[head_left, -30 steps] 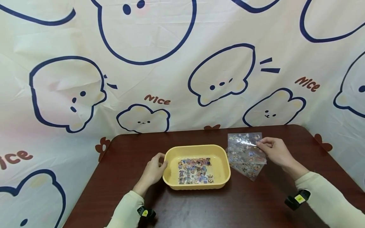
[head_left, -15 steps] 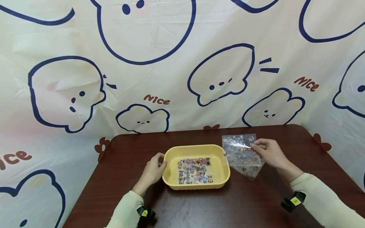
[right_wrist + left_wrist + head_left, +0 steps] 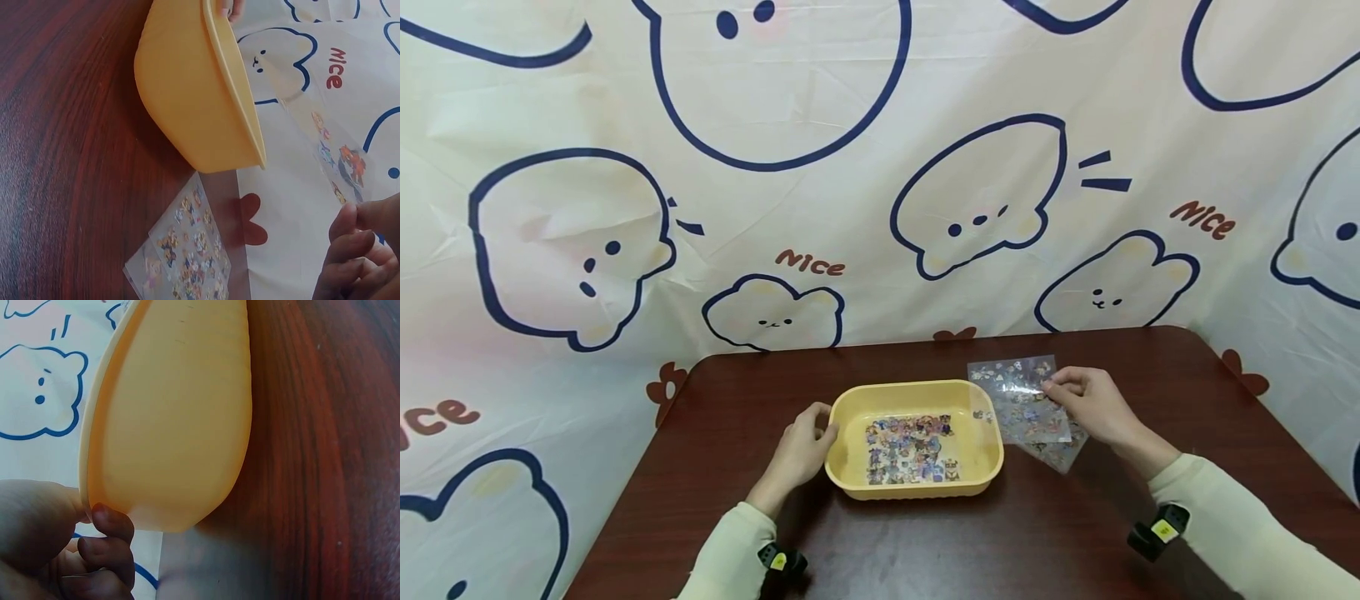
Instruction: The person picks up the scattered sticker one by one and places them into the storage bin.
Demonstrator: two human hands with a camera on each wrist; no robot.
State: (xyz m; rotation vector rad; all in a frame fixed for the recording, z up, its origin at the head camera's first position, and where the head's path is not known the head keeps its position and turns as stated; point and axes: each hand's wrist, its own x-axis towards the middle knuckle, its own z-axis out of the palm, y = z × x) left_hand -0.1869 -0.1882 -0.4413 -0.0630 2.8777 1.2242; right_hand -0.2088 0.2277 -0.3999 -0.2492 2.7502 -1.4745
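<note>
A yellow plastic basin (image 3: 917,490) stands on the table. Its left end is pinched at the rim by my left hand (image 3: 801,446), thumb on one side and fingers curled on the other in the left wrist view. Inside the basin lies a patch of small cartoon stickers (image 3: 904,452), apparently on a clear sheet. My right hand (image 3: 1093,404) pinches the edge of a clear sticker sheet (image 3: 1018,404), raised above the table. In the head view its left corner overlaps the basin's right end. Below it, more clear sticker sheets (image 3: 197,256) lie overlapping on the table, partly hidden in the head view.
The dark brown wooden table (image 3: 925,550) ends at the back against a pale cloth (image 3: 865,208) printed with blue-outlined bears. The cloth also hangs along both sides. A black band with a small device sits on each wrist.
My right hand has moved left with the sticker sheet, bringing it from beside the basin to over its right end. The left hand and the basin have stayed in place.
</note>
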